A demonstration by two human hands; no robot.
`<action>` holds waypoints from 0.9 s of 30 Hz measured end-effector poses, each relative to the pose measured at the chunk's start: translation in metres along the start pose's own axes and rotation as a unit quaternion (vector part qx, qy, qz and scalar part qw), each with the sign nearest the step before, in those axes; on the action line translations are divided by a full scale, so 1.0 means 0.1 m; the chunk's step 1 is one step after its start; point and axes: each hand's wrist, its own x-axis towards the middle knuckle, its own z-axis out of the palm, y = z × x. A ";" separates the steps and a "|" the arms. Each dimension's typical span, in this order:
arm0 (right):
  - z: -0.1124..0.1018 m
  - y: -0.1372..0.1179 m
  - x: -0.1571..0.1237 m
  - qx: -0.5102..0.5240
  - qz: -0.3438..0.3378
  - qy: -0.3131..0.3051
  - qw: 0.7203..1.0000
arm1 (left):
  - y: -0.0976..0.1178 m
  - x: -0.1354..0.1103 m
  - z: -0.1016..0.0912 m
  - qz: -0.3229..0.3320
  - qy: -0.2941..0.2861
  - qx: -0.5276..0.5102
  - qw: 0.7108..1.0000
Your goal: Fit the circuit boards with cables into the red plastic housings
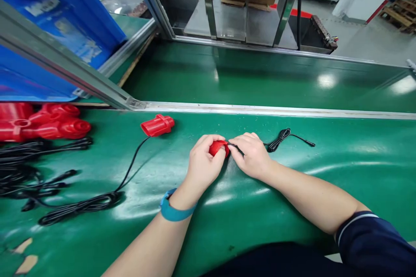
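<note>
My left hand (206,158) is closed around a red plastic housing (217,147), which its fingers partly cover. Close beside it, my right hand (251,153) pinches a black cable (236,148) at the housing's end. Past the right hand, the rest of that cable lies as a tied coil (278,139) with a small plug at its tip. To the left, another red housing (158,125) rests on the green mat, joined to a black cable (132,162) that runs down to a bundled coil.
More red housings (42,123) are piled at the left edge, above a heap of black cables (22,173). A blue bin (65,13) stands behind a metal frame (74,65). A metal rail (260,110) crosses the green work surface (325,199). The mat is torn at lower left.
</note>
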 end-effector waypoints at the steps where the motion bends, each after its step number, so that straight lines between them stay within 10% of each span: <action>1: 0.00 0.00 -0.01 0.004 -0.005 0.003 1.000 | 0.00 0.00 0.00 0.000 0.000 0.003 1.000; 27: 0.25 0.12 0.05 -0.002 -0.009 -0.025 1.000 | -0.10 0.07 -0.07 0.004 -0.037 0.066 0.997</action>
